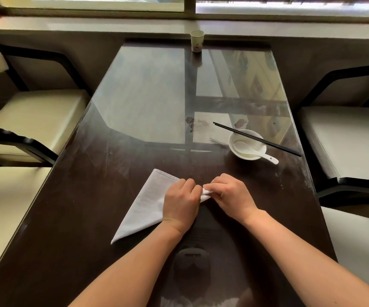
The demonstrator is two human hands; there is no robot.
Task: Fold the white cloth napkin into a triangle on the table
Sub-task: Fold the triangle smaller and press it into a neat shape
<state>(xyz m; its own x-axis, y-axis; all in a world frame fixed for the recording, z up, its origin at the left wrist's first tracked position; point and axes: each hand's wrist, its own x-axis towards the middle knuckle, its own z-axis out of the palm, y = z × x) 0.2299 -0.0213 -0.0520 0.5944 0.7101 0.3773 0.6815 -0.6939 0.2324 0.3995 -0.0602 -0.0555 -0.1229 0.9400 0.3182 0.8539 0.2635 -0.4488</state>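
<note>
The worktop [86, 229] is a long, dark brown table under a sheet of glass. It runs from the near edge away to a pale sill [90, 26] beneath a window [290, 5]. The glass is smudged and scratched. Its far half mirrors the window frame, and its near end dimly mirrors the person.

The napkin [148, 207] lies flat on the near half of the worktop, a little left of centre, folded into a long white triangle. One point is at the near left, one at the far side, and a third reaches right between the hands. The left hand [180, 201] rests on the right part of the napkin with its fingers curled down over the cloth. The right hand [230, 196] is just beside it, almost touching, and pinches the napkin's right tip with bent fingers.

To the far right of the hands stands a white bowl [234, 136]. A white spoon [245, 147] lies in it with its handle over the near rim. Black chopsticks [278, 147] rest across the bowl's far rim. A paper cup [197, 41] stands upright at the far end, near the sill.

Cream-cushioned chairs with black frames flank the worktop, two on the left [39, 120] and two on the right [345, 140].
</note>
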